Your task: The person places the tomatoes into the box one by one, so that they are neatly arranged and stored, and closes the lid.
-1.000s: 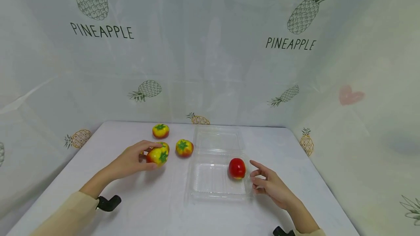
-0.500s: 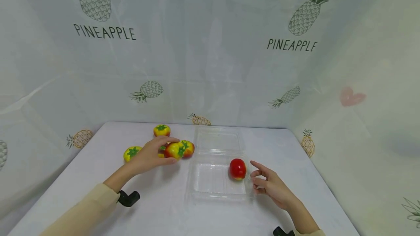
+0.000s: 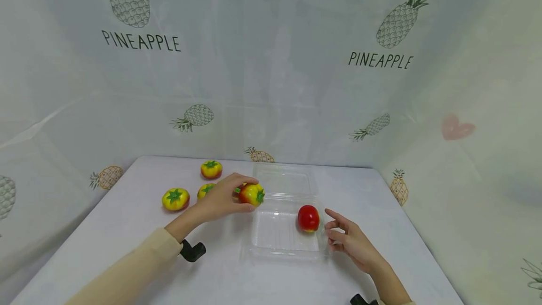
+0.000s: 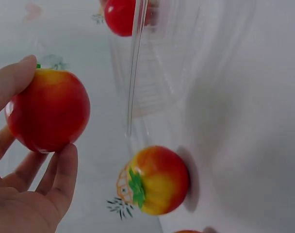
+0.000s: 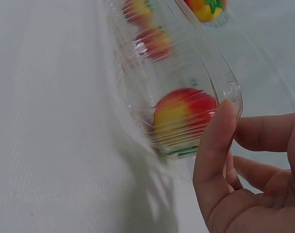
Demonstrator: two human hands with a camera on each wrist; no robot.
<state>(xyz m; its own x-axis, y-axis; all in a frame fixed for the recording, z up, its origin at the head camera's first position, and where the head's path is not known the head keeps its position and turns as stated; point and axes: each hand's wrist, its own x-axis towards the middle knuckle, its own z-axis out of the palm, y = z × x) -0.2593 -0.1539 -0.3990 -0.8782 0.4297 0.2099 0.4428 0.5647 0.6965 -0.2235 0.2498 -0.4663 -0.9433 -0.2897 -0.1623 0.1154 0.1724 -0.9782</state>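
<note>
- Left hand [image 3: 224,196]: fingers were clamped on a red-yellow fruit [image 3: 251,195], seated between them and the thumb.
- Right hand [image 3: 349,240]: fingers pinched the rim of the clear container [image 3: 279,252].

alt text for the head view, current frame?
A person's left grip holds a red-yellow fruit near the left side of an open clear container, with the right grip at its right edge. A red fruit sits inside; other fruits lie to the left on a white table.
</note>
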